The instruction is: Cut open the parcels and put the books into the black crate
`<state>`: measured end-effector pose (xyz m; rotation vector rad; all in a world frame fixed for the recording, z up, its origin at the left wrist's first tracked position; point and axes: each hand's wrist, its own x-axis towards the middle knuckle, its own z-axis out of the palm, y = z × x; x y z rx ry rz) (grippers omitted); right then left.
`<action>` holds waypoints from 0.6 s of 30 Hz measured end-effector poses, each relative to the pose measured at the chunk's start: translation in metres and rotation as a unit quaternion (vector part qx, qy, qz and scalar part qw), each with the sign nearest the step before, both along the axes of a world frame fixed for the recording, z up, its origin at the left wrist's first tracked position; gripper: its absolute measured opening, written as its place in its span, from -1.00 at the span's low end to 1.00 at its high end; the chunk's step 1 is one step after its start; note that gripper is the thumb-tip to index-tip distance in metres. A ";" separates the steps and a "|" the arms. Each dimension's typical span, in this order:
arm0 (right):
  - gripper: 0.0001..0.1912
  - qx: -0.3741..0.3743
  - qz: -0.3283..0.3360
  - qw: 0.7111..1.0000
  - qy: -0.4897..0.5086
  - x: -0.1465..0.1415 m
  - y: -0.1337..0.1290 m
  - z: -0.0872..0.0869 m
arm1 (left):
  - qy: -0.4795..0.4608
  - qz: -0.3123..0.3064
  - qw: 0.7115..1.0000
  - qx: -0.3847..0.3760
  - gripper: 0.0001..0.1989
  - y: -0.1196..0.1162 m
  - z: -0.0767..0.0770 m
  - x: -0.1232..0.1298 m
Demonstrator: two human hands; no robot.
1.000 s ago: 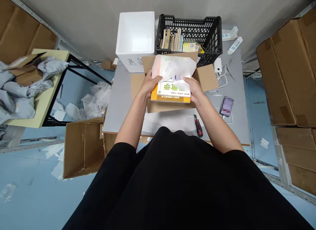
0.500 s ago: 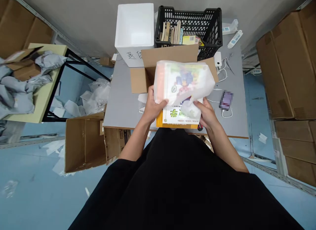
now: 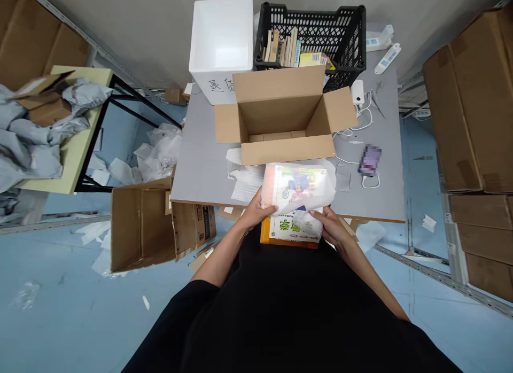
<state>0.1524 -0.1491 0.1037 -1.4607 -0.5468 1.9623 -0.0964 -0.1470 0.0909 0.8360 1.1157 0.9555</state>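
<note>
A book package (image 3: 298, 186), partly wrapped in white translucent film, is held between my two hands near the table's front edge. Its lower end, orange and white with green lettering, sticks out of the film close to my black shirt. My left hand (image 3: 258, 208) is closed on its left side, thumb on top. On the right side my right hand (image 3: 329, 223) grips it, pinching the film. Just beyond the package stands an open cardboard box (image 3: 286, 148) with its flaps spread; bare cardboard shows on its bottom.
Behind the box are a white foam box (image 3: 221, 41) and a black crate (image 3: 344, 47) with books. A phone (image 3: 370, 160) and cables lie on the right of the grey table (image 3: 200, 164). Another open carton (image 3: 140, 226) is at the lower left.
Both hands have drawn the wrapped book package toward my body and off the top of the cardboard box, whose inside now shows. The view has shifted slightly.
</note>
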 end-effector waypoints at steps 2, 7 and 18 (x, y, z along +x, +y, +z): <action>-0.55 -0.011 0.003 1.000 -0.005 0.000 -0.001 -0.007 | -0.017 0.004 1.000 -0.026 -0.02 -0.002 -0.013 -0.001; -0.61 -0.024 0.003 1.000 0.000 -0.008 0.012 -0.049 | -0.031 0.031 0.995 -0.091 -0.12 0.005 -0.061 -0.001; -0.72 -0.008 0.107 0.978 -0.177 -0.039 0.098 -0.162 | 0.069 0.093 0.977 -0.179 -0.34 0.073 -0.178 -0.007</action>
